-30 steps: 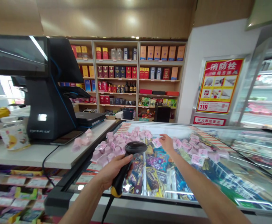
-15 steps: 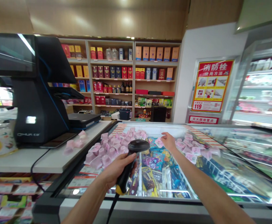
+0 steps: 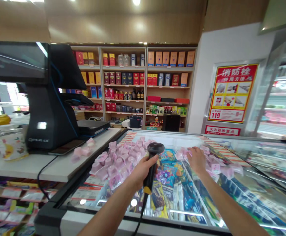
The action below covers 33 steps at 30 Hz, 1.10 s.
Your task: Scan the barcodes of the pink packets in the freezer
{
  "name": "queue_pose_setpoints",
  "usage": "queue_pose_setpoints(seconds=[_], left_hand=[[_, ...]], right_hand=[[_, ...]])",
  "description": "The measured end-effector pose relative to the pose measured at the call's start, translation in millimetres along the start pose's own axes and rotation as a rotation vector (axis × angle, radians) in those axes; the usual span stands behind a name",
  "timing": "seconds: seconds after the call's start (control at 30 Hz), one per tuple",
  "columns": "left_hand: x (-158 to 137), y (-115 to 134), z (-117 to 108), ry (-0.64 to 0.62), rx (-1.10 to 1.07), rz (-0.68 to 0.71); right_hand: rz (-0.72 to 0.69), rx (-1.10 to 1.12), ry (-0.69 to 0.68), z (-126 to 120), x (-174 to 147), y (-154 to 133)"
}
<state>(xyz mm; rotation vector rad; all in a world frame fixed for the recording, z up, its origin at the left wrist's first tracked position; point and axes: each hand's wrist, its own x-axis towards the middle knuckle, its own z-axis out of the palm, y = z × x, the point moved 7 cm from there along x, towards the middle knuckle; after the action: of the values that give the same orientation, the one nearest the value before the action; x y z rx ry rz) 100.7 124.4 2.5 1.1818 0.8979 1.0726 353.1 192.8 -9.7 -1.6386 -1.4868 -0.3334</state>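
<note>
My left hand point(image 3: 145, 167) is wrapped around the handle of a black barcode scanner point(image 3: 155, 148) with a yellow-tipped base and a trailing cord. It holds the scanner upright over the glass freezer top, beside a large pile of pink packaged cups point(image 3: 119, 160). My right hand point(image 3: 197, 160) reaches to a smaller pile of the same cups point(image 3: 216, 167) on the right. Its fingers are curled, with a pink cup point(image 3: 181, 154) at the fingertips; the exact grip is partly hidden.
Colourful wrapped packs point(image 3: 168, 173) lie under the glass of the freezer point(image 3: 103, 214). At the left, a black checkout terminal point(image 3: 50, 114) stands on a white counter point(image 3: 47, 170), near a few more pink cups point(image 3: 82, 150). Shelves of boxes point(image 3: 124, 78) line the back.
My right hand has carried a pink cup rightward and down to the smaller pile. The scanner in my left hand has shifted right and stands more upright. The view has swung slightly left.
</note>
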Motion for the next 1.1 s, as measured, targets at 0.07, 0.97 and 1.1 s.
queue_pose_setpoints(seconds=[0.07,0.97,1.1], left_hand=[[16,-1,14,0.032,0.049,0.060],[103,-7,-88,0.370,0.501,0.114],[104,-16,-71,0.274,0.092,0.126]], right_hand=[[0.042,0.299,-0.024,-3,-11,-22],[0.575,1.355,-0.753,5,-80,-103],[0.581,1.353,-0.762,1,-82,-104]])
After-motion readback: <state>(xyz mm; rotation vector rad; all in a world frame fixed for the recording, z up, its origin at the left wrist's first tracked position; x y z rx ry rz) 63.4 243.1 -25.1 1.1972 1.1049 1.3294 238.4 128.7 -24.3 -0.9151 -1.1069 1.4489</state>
